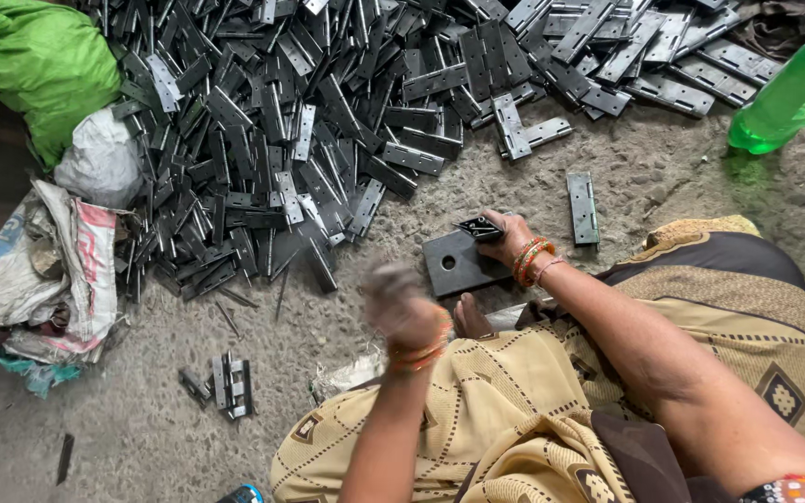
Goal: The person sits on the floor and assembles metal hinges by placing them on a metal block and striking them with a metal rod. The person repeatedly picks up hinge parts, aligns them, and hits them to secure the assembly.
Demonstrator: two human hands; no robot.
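Lap: patterned tan and brown cloth (pixel 533 401) over the person's knees fills the 5 o'clock part of the view, nearest the camera.
Left hand: the left hand (pixel 402 307) is raised above the lap at about 7 o'clock of the dark square metal plate (pixel 454 265); it is blurred, so whether its fingers are spread or closed on something cannot be told. Orange bangles ring the wrist.
Right hand: the right hand (pixel 505 237) reaches forward, arm stretched from 4 o'clock, palm down, fingers pinching a small dark folded metal hinge (pixel 480 226).
Hinge position: it sits at the fingertips, touching the plate's 1 o'clock corner.
Plate: flat on the sandy ground, with a round hole near its left edge.
Loose hinge: a single grey hinge strip (pixel 583 207) lies at 2 o'clock of the right hand, near it.
Heap: a big pile of dark hinges (pixel 328 121) spreads at 11 to 12 o'clock.
Bottle: a green plastic bottle (pixel 794 93) at 2 o'clock.
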